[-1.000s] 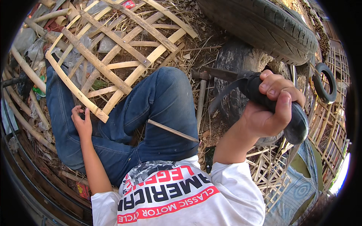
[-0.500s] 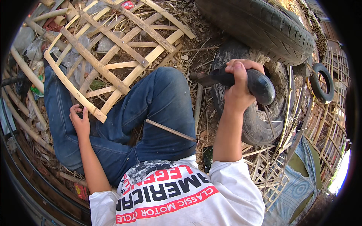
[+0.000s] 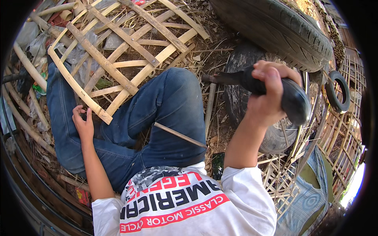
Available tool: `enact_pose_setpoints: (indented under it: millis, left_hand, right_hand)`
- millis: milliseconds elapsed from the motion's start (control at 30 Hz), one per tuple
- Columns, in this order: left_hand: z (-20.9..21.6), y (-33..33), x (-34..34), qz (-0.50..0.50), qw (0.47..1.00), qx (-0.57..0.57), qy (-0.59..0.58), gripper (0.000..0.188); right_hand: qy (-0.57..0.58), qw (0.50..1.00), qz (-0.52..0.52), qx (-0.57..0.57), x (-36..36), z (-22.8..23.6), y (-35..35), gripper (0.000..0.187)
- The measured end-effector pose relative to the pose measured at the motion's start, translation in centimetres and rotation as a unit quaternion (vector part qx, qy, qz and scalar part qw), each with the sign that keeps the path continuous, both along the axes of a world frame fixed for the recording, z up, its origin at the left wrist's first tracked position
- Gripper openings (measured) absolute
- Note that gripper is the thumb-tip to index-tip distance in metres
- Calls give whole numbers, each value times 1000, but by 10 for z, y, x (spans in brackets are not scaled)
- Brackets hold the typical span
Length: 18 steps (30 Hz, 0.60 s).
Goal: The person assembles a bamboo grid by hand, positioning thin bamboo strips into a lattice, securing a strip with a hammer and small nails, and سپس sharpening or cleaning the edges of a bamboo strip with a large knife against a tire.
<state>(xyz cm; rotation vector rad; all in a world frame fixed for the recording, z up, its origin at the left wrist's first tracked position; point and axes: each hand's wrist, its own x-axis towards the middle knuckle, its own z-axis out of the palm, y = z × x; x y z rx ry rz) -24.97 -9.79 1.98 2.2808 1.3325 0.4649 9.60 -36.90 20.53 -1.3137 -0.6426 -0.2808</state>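
My right hand (image 3: 271, 92) is raised on the right, closed around the thick black handle of a hammer (image 3: 295, 102). The tool's narrow dark end points left, past my knee; its shape is blurred. My left hand (image 3: 83, 124) lies on my jeans with fingers loosely curled and thumb apart, just beside the lower corner of a bamboo lattice (image 3: 114, 65). No object shows in its fingers. The lattice, made of crossed split strips with small dark fasteners at some crossings, leans over my legs. A thin bamboo stick (image 3: 180, 135) lies across my thigh.
A large tyre (image 3: 275, 31) sits at the upper right, above another worn tyre (image 3: 240, 102). A smaller tyre (image 3: 338, 92) stands farther right near bamboo slats (image 3: 334, 145). Bamboo poles (image 3: 29, 67) and plastic scraps lie left. A blue cloth (image 3: 303, 192) is at lower right.
My right hand has moved right and slightly down with the hammer, now blurred by motion. The lattice has shifted slightly right in the view. My left hand has barely moved.
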Motion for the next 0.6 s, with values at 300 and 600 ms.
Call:
enact_pose_setpoints:
  millis: [300, 600]
  left_hand:
    - [-4, 3, -4, 3, 1000, -11, 12, 32]
    - [-2, 4, -2, -2, 1000, 1, 6, 32]
  right_hand:
    - [16, 998, -25, -62, -2, 0, 7, 16]
    - [18, 995, -50, -80, -1, -3, 10, 16]
